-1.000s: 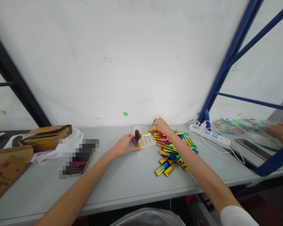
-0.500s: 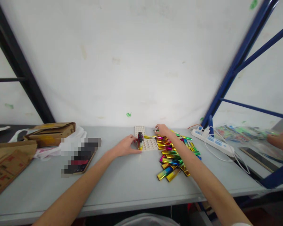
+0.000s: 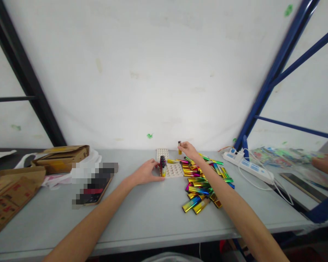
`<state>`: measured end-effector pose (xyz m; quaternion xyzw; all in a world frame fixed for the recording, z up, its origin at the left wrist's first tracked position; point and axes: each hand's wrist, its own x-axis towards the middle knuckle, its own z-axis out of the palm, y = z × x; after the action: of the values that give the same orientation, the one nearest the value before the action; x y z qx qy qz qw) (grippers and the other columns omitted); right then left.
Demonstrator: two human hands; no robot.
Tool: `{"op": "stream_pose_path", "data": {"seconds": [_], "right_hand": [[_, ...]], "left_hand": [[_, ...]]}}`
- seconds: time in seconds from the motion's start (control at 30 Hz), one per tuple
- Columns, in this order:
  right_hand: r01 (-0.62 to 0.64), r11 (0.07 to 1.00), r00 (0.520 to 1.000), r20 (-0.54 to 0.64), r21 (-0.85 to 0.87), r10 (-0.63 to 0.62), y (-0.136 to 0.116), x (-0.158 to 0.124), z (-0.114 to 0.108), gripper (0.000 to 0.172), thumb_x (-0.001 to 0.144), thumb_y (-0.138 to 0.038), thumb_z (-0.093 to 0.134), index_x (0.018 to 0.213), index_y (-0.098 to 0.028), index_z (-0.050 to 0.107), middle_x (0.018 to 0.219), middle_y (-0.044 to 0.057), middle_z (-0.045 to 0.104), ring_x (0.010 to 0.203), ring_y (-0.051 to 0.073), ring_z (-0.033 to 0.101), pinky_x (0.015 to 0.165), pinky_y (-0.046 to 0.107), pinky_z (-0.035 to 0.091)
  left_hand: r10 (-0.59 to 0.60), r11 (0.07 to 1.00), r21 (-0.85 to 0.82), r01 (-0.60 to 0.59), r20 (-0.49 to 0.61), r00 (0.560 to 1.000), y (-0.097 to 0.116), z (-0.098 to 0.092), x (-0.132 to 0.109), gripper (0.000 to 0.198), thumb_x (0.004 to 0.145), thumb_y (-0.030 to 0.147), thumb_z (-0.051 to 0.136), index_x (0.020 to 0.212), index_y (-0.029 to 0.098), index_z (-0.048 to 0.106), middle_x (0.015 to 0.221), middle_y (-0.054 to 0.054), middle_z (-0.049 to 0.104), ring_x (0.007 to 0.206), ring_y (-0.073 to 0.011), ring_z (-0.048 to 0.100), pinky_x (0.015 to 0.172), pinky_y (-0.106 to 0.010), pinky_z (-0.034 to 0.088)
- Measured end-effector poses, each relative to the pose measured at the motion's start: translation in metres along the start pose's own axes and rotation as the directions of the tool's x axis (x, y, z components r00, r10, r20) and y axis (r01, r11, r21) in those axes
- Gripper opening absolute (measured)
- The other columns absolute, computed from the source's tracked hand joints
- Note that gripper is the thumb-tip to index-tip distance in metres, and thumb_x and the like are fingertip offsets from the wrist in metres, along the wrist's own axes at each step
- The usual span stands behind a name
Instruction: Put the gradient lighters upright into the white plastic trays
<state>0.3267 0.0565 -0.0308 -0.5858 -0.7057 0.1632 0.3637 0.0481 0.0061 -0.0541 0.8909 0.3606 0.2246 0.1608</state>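
one lighter (image 3: 179, 147) in right hand (image 3: 188, 150) (near tray (image 3: 176, 170))

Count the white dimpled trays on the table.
2: the near tray beside the left hand, the far tray just behind it by the wall. Stacked ones could be hidden.

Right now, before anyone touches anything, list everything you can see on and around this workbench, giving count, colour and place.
table: one, grey, across the foreground
trays: two, white, dimpled, centre back
standing lighters: small cluster, dark tops, left edge of the near tray
lighter pile: many, metallic gold, green and pink, right of the trays
power strip: one, white, right
cardboard boxes: at least two, brown, left
frame: blue struts, right
another person's hand: one, far right edge
left hand: on the table beside the standing lighters
right hand: above the pile, pinching a single lighter
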Motion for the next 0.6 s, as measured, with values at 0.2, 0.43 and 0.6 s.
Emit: {"op": "stream_pose_path", "data": {"seconds": [0.2,0.43,0.6], "right_hand": [[0.002,0.641,0.998,-0.041,0.767,0.045,-0.026,-0.043,-0.007,0.045,0.073,-0.047,0.076,0.102,-0.021,0.055,0.086,0.001,0.068,0.073,0.016,0.067,0.078,0.037,0.056],[0.008,0.671,1.0,0.003,0.741,-0.015,-0.046,-0.076,0.004,0.038,0.08,-0.051,0.068,0.097,-0.023,0.05,0.084,-0.002,0.063,0.057,0.009,0.053,0.057,0.024,0.044],[-0.075,0.688,0.996,0.093,0.722,0.012,-0.052,-0.081,0.017,0.04,0.083,-0.062,0.06,0.092,-0.025,0.046,0.059,-0.01,0.036,0.047,0.008,0.03,0.046,0.02,0.025]], "left_hand": [[0.005,1.0,-0.007,-0.005,0.004,1.0,-0.002,0.002,0.001,0.067,0.07,0.063,0.072,0.115,0.015,0.066,0.102,-0.01,0.062,0.093,-0.0264,0.059,0.085,-0.036,0.048],[0.021,1.0,0.0,-0.021,-0.001,1.0,-0.002,0.0,0.001,0.065,0.069,0.064,0.072,0.11,0.013,0.068,0.099,-0.009,0.063,0.089,-0.0257,0.06,0.081,-0.035,0.049],[0.026,0.999,0.042,-0.027,0.022,0.999,-0.003,-0.004,0.002,0.06,0.066,0.063,0.073,0.101,0.014,0.07,0.09,-0.006,0.064,0.081,-0.0235,0.06,0.074,-0.032,0.047]]}}
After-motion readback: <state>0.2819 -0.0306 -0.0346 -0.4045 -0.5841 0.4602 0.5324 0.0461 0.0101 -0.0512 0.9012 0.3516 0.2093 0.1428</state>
